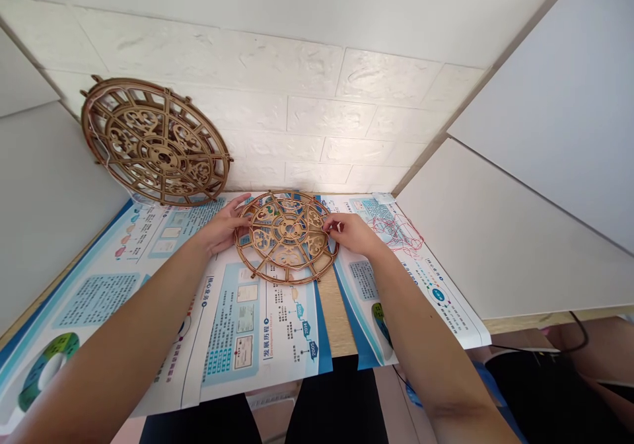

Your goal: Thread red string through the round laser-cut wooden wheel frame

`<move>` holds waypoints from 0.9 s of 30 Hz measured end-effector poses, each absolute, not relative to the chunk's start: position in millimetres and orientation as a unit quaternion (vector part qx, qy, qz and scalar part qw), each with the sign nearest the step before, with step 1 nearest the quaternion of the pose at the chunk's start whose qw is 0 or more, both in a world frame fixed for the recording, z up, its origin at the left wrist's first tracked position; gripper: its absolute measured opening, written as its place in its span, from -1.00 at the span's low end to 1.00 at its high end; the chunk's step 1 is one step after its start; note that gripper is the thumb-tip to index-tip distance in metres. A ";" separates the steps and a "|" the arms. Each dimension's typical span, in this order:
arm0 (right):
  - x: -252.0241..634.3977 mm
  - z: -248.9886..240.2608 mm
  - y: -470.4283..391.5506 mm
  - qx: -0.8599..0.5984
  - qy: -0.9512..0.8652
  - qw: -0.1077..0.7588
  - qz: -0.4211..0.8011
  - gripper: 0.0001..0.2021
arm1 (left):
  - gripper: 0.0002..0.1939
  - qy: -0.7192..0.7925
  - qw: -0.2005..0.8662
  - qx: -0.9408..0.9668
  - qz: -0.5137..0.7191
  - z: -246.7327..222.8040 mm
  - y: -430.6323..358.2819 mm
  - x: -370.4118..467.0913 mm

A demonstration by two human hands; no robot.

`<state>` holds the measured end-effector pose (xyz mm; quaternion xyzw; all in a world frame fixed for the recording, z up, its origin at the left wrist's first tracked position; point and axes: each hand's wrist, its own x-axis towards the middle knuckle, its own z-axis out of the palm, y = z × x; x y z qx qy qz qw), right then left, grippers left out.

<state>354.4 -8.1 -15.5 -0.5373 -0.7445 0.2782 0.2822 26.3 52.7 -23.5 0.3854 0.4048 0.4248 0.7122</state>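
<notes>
A round openwork wooden wheel (287,257) with scroll cut-outs lies on the printed sheets in front of me. Thin pale wire (297,267) appears to run along its rings. My left hand (225,224) holds the wheel's left edge, thumb on top and fingers reaching behind the rim. At the right rim, my right hand (349,231) has its fingertips pinched together; what lies between them is too small to make out. A loose tangle of thin red wire (399,232) rests to the right of that hand.
A larger similar wooden wheel (163,156) leans against the white brick-pattern wall (307,117) at back left. Printed poster sheets (247,358) cover much of the wooden table (337,318). White panels (500,232) bound both sides. Another person's legs (584,351) show at lower right.
</notes>
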 end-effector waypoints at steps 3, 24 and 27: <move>355.2 -16.1 -6.9 -0.528 -0.759 0.276 0.263 -0.65 | -0.13 0.399 0.713 0.390 0.425 -22.8 52.2 26.5; 359.8 -15.8 -7.9 -0.552 -0.762 0.244 0.236 -0.73 | -0.12 0.420 0.710 0.384 0.415 -19.2 50.6 27.1; 361.8 -16.2 -8.2 -0.542 -0.770 0.247 0.228 -0.76 | -0.09 0.414 0.712 0.390 0.412 -19.3 50.5 26.9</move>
